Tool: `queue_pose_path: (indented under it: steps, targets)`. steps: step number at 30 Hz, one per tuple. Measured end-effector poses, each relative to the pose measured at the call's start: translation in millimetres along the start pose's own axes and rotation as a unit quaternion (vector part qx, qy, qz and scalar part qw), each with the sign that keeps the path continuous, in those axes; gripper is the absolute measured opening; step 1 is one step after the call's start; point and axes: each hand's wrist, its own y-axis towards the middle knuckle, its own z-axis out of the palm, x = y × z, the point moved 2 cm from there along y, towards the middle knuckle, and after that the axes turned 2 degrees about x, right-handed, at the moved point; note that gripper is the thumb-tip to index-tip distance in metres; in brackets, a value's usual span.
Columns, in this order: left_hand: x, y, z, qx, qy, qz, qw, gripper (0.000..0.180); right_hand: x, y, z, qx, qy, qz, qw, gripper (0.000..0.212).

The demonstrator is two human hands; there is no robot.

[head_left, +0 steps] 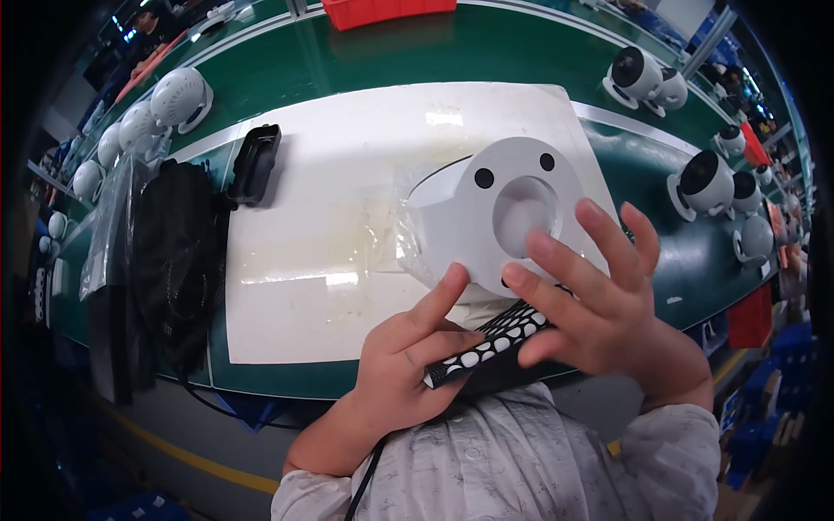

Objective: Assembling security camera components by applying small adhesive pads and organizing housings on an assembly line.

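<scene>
A white device with a rounded base (471, 227) lies on the worktable, its underside turned up. Two round black pads (484, 178) show at its far side, and part of a dark spot shows beside my right fingertip. The base has a round recess in its middle. My left hand (407, 360) grips a curled black sheet with rows of white round holes (499, 345), its extended index finger touching the base's near edge. Over the right side of the base, my right hand (599, 286) has its fingers spread, one fingertip at the near rim.
A white board (295, 295) lies under the device on the green table. Left of it are a black plastic tray (256, 165) and a black bag (174, 260). White fan-like devices (178, 97) stand left, with black-fronted ones (705, 181) right. A red bin (391, 10) is at the back.
</scene>
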Motion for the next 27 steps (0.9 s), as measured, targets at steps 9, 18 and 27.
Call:
queue_pose_path:
  steps: [9,18,27]
  targets:
    - [8,-16,-6,0.010,0.029,-0.021,0.999,0.029,-151,-24,78,-0.075,0.206,0.300,0.928,0.037]
    - [22,-38,-12,-0.092,-0.040,-0.134,0.986,0.027,-346,-105,186,0.031,-0.051,0.574,0.817,0.048]
    - [13,-28,-7,0.008,0.042,-0.095,0.995,0.016,-340,-111,176,-0.023,-0.144,0.544,0.826,0.024]
